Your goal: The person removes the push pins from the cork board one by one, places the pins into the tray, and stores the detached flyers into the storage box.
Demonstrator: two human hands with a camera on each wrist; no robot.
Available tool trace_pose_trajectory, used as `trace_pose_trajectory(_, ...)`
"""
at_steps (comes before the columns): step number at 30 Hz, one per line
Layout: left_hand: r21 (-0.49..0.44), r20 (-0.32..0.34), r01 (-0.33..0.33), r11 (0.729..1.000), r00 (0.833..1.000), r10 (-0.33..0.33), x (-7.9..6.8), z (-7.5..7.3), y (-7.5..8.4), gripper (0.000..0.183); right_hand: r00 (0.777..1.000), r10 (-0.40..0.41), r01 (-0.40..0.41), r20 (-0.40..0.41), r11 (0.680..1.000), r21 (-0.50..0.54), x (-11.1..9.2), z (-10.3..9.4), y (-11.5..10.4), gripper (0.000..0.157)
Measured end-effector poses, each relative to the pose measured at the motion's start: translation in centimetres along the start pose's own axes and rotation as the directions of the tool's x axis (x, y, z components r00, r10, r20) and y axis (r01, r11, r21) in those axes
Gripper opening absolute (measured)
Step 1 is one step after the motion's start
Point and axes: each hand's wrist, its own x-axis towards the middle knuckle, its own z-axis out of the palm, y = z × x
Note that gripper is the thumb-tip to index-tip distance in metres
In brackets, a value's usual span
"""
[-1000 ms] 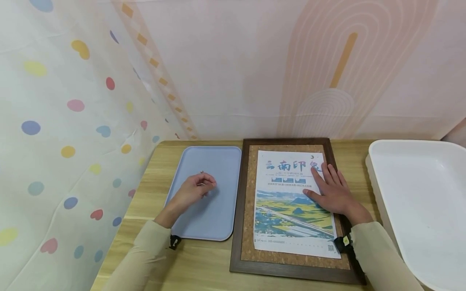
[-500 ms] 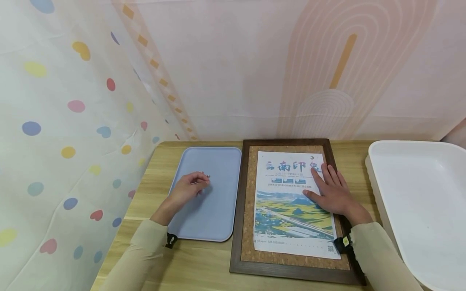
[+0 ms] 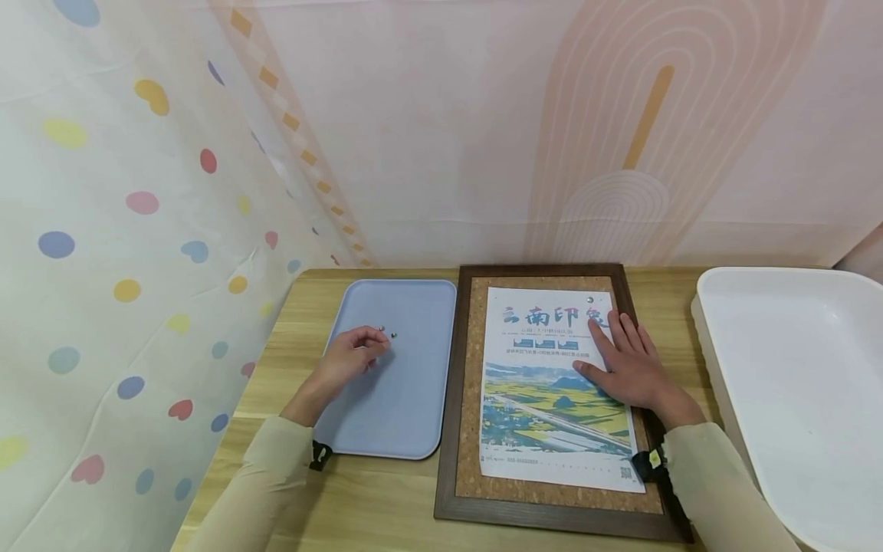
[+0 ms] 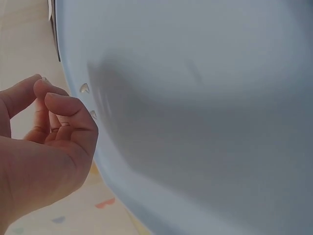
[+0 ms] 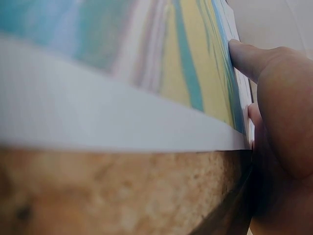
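Note:
Over the blue tray (image 3: 414, 399), my left hand (image 3: 352, 354) has its thumb and index fingertip together on a small shiny thumbtack (image 4: 45, 79), mostly hidden by the fingers. Two more silver tacks lie on the tray just beyond the fingertips: one tack (image 3: 394, 335) and another tack (image 3: 382, 329). My right hand (image 3: 631, 368) rests with spread fingers on the right edge of a printed poster (image 3: 538, 452), which lies on a brown-framed cork board (image 3: 471, 460). A silver tack (image 3: 589, 300) sits at the poster's top right corner.
A large white bin (image 3: 793, 399) stands on the right of the wooden table (image 3: 372, 506). The tray lies beside the board's left frame. A patterned cloth (image 3: 441, 138) hangs along the back and left.
My left hand has moved a little to the left over the tray, bringing both loose tacks into sight beyond its fingertips. My right hand has stayed on the poster.

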Motion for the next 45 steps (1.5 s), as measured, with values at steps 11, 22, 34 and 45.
trace_pose_trajectory(11, 0.065, -0.047, 0.052, 0.996, 0.998, -0.049, 0.9, -0.4, -0.8, 0.016, 1.000, -0.004, 0.004, 0.000, 1.000, 0.009, 0.0, -0.2, -0.1, 0.086)
trace_pose_trajectory(22, 0.139, -0.049, 0.061, 0.988, 0.997, -0.055, 1.5, -0.4, -0.9, 0.016, 1.000, -0.002, 0.002, -0.002, 1.000, 0.011, 0.0, -0.2, 0.0, 0.085)
trace_pose_trajectory(34, 0.190, -0.051, 0.067, 0.980, 0.997, -0.058, 2.4, -0.2, -0.4, 0.015, 1.000, -0.003, 0.003, 0.003, 1.000, 0.005, 0.2, 0.2, 0.1, 0.086)
trace_pose_trajectory(45, 0.193, -0.045, 0.121, 0.974, 0.992, -0.115, 2.9, -0.2, -0.3, 0.016, 1.000, 0.000, 0.000, -0.001, 1.000, 0.008, 0.0, 0.0, 0.1, 0.086)
